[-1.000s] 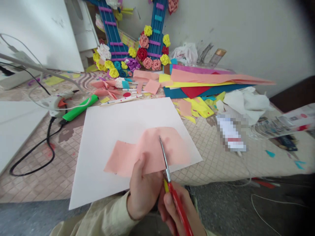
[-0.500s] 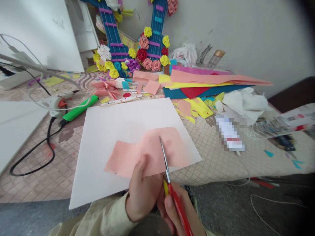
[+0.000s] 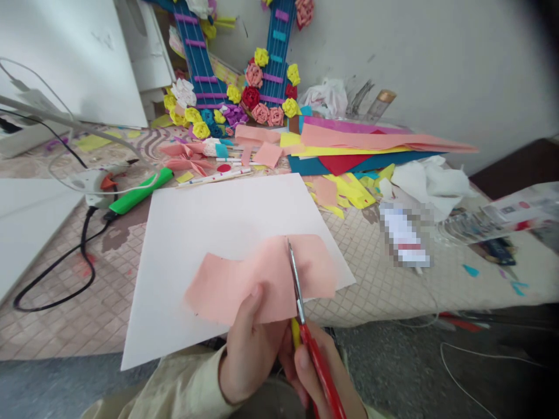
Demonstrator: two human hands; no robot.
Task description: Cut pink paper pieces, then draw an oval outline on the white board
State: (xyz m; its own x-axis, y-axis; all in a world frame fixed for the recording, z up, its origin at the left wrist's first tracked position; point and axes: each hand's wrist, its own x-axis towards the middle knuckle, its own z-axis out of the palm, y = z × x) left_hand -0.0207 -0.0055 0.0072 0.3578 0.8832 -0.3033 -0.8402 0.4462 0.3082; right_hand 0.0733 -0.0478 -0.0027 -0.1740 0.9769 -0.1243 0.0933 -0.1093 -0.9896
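My left hand (image 3: 248, 349) pinches the near edge of a salmon-pink paper piece (image 3: 231, 285), thumb on top, holding it above a white sheet (image 3: 209, 221). My right hand (image 3: 312, 378) grips red-handled scissors (image 3: 301, 308). Their thin metal blades run up across the right part of the pink paper, the tip near its top edge. The blades look almost closed.
Behind the white sheet lie a green glue gun (image 3: 137, 191) with black cord (image 3: 56, 273), pens (image 3: 218, 174), stacked coloured paper (image 3: 358, 148), yellow scraps (image 3: 349, 195), crumpled white paper (image 3: 430, 180) and a blue stand with paper roses (image 3: 253, 99). The mat's edge drops to grey floor on the near side.
The pink paper and both hands have shifted slightly toward me and to the right. The scissors' tip stays at the paper's top edge.
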